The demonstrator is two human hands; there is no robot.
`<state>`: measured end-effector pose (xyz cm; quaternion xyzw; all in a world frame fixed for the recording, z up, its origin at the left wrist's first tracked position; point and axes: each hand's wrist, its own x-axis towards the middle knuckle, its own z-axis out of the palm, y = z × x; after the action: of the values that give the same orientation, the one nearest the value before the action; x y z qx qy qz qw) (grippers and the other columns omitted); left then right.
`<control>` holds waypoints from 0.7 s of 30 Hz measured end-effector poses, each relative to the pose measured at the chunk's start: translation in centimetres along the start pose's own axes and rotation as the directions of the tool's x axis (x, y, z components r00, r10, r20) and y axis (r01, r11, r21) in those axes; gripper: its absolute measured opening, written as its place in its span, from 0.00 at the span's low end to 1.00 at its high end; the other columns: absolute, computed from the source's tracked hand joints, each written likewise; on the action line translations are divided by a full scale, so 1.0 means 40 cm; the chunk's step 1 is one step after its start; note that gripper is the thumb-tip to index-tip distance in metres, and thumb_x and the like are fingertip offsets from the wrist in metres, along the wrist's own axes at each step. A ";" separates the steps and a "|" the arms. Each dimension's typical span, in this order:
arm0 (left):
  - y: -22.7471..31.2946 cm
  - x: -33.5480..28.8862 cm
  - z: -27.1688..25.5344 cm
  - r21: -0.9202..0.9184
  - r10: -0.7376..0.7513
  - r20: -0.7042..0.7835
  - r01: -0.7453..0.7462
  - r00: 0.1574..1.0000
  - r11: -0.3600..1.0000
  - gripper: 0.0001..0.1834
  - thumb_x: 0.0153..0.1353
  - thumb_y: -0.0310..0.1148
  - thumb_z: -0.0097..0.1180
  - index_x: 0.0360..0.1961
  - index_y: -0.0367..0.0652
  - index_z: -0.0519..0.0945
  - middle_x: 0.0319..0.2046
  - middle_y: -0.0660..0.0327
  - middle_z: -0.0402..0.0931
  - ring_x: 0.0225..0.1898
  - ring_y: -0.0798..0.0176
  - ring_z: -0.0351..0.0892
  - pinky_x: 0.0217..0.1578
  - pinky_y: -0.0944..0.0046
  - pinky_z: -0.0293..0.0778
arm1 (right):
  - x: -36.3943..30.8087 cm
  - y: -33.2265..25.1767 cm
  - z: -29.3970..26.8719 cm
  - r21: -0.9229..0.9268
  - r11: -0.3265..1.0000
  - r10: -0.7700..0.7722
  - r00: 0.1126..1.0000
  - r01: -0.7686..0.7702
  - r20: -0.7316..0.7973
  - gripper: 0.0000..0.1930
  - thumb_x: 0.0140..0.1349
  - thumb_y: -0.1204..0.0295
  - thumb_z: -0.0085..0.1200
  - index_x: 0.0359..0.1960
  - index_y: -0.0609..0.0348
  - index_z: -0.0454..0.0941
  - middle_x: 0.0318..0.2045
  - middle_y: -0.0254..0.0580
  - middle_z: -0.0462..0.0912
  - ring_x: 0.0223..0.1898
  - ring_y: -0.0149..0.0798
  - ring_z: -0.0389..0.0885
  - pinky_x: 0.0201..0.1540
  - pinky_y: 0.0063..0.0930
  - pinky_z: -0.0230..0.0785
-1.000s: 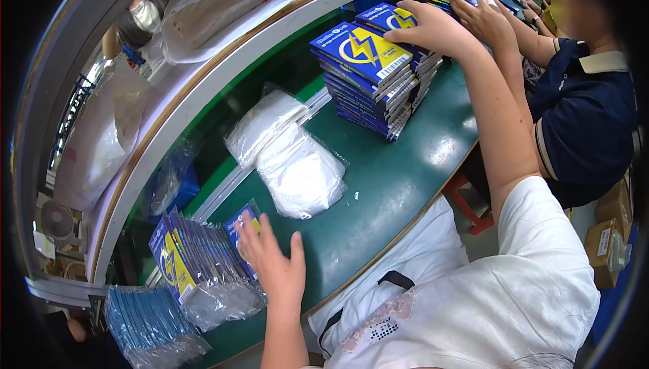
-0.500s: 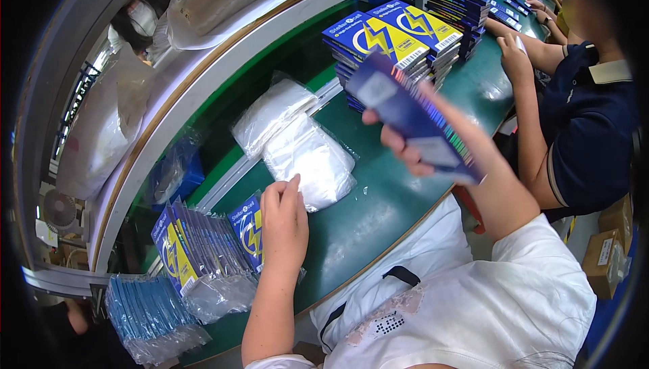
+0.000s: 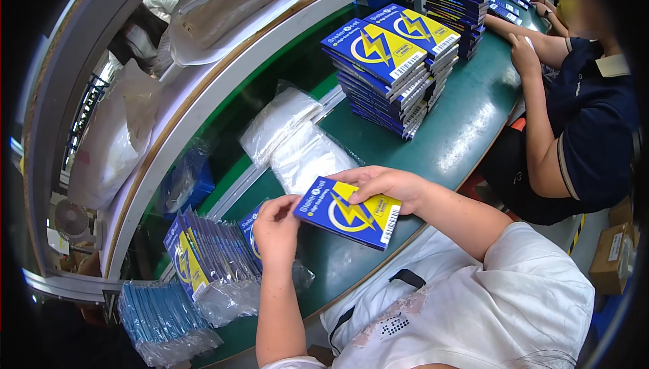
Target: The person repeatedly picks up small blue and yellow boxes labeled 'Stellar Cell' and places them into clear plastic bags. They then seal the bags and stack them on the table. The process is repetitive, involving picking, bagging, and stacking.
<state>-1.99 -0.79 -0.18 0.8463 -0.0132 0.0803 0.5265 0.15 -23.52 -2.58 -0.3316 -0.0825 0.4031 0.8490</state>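
Note:
A flat blue-and-yellow box (image 3: pixel 343 215) with a lightning bolt design lies face up in my right hand (image 3: pixel 387 188), the thumb across its front. My left hand (image 3: pixel 276 232) is at the box's left corner, its fingers curled in a pinch. Whether those fingers grip the corner or a thin film is not clear. Just beyond the box lie stacks of clear plastic bags (image 3: pixel 304 159) on the green table (image 3: pixel 466 126). Left of my left hand stands a row of bagged boxes (image 3: pixel 220 247) of the same kind, with loose plastic at their near ends.
Tall stacks of matching boxes (image 3: pixel 375 51) stand farther back, with another stack (image 3: pixel 456 14) behind. At the near left is a row of blue bagged packs (image 3: pixel 162 318). A co-worker (image 3: pixel 588 126) in dark clothing sits at the right. A shelf edge (image 3: pixel 203 92) curves along the left.
My right hand has brought the box down and left from near the stacks, and its yellow front now faces up. My left hand has shifted slightly toward me, and the box now meets its fingers.

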 end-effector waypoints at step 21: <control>-0.002 -0.009 0.007 -0.075 -0.017 -0.008 0.017 1.000 0.997 0.08 0.57 0.21 0.56 0.38 0.33 0.80 0.30 0.60 0.79 0.29 0.72 0.78 0.31 0.73 0.74 | -0.017 0.017 0.029 -0.182 0.977 -0.143 0.975 0.112 -0.168 0.28 0.56 0.81 0.49 0.61 0.69 0.60 0.49 0.50 0.77 0.46 0.37 0.81 0.48 0.28 0.74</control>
<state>-2.29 -1.03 -0.43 0.8256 -0.0067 0.0789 0.5586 -1.21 -23.12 -2.03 -0.4322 -0.0609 0.3075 0.8455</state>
